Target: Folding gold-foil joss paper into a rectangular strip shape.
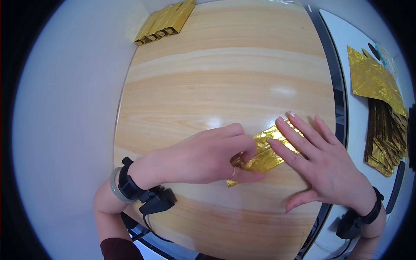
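Note:
A strip of shiny gold foil paper [268,157], creased and folded flat, lies slantwise on the wooden table [216,95]. My left hand [203,154] has its fingers curled over the strip's left end, thumb and forefinger closed on the foil; the exact grip is partly hidden under the knuckles. Across the other end, my right hand [323,167] rests flat with its fingers spread, pressing on the foil and covering part of it. The thumb of that hand points away from the strip, over the bare wood.
Several folded gold foil blocks [167,21] stand in a row at the far left corner. On the white side table [356,125] to the right are a loose gold sheet [375,78] and a stack of gold foil pieces [383,141]. Black wrist devices [158,200] sit on both forearms, with cables.

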`<state>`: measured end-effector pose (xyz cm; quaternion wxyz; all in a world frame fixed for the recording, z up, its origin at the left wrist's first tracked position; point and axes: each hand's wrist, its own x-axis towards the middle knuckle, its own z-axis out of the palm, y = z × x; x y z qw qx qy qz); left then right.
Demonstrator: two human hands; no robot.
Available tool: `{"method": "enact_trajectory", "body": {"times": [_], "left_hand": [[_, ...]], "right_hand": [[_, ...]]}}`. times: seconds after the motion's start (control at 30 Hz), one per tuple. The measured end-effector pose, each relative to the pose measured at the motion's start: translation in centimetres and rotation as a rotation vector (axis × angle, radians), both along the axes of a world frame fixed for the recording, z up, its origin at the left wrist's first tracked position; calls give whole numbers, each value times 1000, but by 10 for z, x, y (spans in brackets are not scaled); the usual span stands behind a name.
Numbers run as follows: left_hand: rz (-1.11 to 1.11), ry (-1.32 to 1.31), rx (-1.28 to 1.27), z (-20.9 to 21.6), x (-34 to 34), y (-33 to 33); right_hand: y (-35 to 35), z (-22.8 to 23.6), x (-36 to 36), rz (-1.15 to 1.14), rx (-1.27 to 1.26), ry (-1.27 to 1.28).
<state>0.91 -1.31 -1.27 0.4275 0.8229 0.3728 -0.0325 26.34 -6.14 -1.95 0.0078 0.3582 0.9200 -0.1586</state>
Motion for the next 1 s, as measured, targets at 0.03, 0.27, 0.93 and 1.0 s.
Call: {"method": "enact_trajectory", "body": {"times": [0.03, 0.27, 0.93, 1.0], "left_hand": [[-15, -33, 55, -1, -5, -3], [-58, -200, 272, -11, -33, -16], [220, 217, 927, -47, 19, -4], [211, 239, 934, -50, 22, -6]], "right_hand": [[0, 1, 0, 0, 8, -2], [0, -3, -2, 17, 30, 17], [-16, -7, -3, -64, 236, -18], [-18, -9, -4, -53, 280, -32]]}}
